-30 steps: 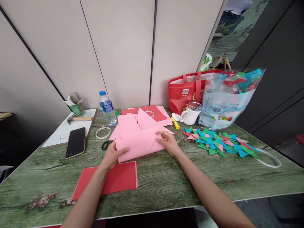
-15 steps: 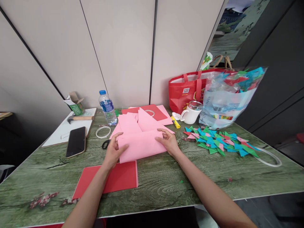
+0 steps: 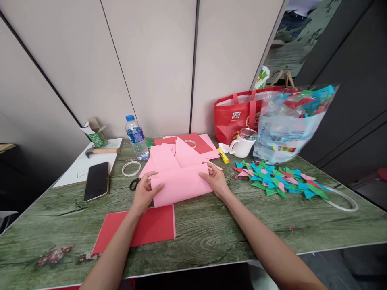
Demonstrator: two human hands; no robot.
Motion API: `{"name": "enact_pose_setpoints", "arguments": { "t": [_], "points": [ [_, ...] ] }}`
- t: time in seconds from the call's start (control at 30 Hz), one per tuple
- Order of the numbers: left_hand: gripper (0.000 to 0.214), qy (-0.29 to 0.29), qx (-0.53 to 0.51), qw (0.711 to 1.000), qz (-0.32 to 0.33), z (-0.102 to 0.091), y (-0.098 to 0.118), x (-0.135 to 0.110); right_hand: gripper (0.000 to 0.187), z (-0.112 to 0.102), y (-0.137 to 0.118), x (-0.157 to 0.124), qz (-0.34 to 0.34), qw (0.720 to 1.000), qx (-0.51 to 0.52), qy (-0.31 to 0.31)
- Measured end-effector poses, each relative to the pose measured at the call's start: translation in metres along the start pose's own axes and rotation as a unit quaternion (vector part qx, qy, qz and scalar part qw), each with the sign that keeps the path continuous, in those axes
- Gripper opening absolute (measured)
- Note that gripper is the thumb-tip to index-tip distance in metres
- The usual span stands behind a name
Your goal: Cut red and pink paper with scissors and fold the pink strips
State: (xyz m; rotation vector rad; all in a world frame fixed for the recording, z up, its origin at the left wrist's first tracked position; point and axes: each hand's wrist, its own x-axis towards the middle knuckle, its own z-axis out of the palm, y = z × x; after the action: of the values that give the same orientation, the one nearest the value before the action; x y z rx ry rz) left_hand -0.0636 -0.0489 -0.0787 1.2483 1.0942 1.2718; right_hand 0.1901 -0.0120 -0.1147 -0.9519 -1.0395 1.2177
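Note:
A folded sheet of pink paper (image 3: 181, 185) is held up between my two hands, its lower edge bent over in a curve. My left hand (image 3: 146, 192) grips its left end, thumb on the near face and fingers behind. At the right end my right hand (image 3: 215, 180) pinches it the same way. Behind it lie more pink sheets (image 3: 165, 157), some folded, on the table. A stack of red paper (image 3: 154, 227) lies partly under my left forearm. Black scissors (image 3: 134, 184) show only a handle loop beside my left hand.
Around the back stand a water bottle (image 3: 136, 139), a white mug (image 3: 243, 144), a red bag (image 3: 225, 121) and a plastic bag of folded pieces (image 3: 278, 137). A phone (image 3: 96, 181), a hammer (image 3: 102, 151) and a white ring (image 3: 131, 168) lie left; colourful folded pieces (image 3: 278, 179) lie right.
The upper edge of the pink paper has risen slightly at the right, and its fold looks a little rounder. Both hands keep their grip and have barely moved.

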Motion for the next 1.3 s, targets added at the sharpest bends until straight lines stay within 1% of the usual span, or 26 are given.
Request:
{"name": "enact_pose_setpoints", "arguments": {
  "t": [0.07,0.13,0.23,0.4,0.5,0.63,0.77,0.93,1.17,1.3],
  "points": [
    [0.057,-0.006,0.005,1.0,0.0,0.0,0.0,0.0,0.049,0.0,0.0,0.001,0.004,1.0,0.01,0.003],
    [0.059,-0.011,0.012,1.0,0.001,-0.001,-0.001,0.001,0.037,-0.001,0.001,0.001,0.008,1.0,-0.001,0.007],
    [0.061,-0.014,0.024,1.0,0.006,-0.001,-0.003,0.001,0.032,-0.002,0.002,0.002,0.016,0.999,-0.027,0.015],
    [0.058,-0.022,0.029,0.999,0.003,0.001,-0.002,0.0,0.035,-0.005,0.004,0.004,0.001,0.996,-0.082,0.03],
    [0.058,-0.031,0.037,0.999,0.005,0.002,-0.002,0.0,0.043,-0.007,0.004,0.005,-0.02,0.991,-0.127,0.042],
    [0.059,-0.041,0.046,0.998,0.009,0.002,-0.003,0.0,0.048,-0.008,0.002,0.005,-0.032,0.987,-0.149,0.044],
    [0.065,-0.064,0.055,0.996,0.003,0.002,-0.002,-0.002,0.052,-0.009,0.001,0.005,-0.041,0.984,-0.163,0.053],
    [0.074,-0.087,0.078,0.993,-0.002,0.003,-0.001,-0.004,0.051,-0.01,-0.001,0.005,-0.045,0.982,-0.178,0.053],
    [0.069,-0.08,0.091,0.993,-0.012,0.003,-0.003,-0.003,0.052,-0.008,-0.008,0.003,-0.073,0.97,-0.223,0.062],
    [0.064,-0.089,0.077,0.993,-0.011,0.003,-0.003,-0.003,0.053,-0.01,-0.007,0.005,-0.09,0.963,-0.242,0.076]
  ]
}}
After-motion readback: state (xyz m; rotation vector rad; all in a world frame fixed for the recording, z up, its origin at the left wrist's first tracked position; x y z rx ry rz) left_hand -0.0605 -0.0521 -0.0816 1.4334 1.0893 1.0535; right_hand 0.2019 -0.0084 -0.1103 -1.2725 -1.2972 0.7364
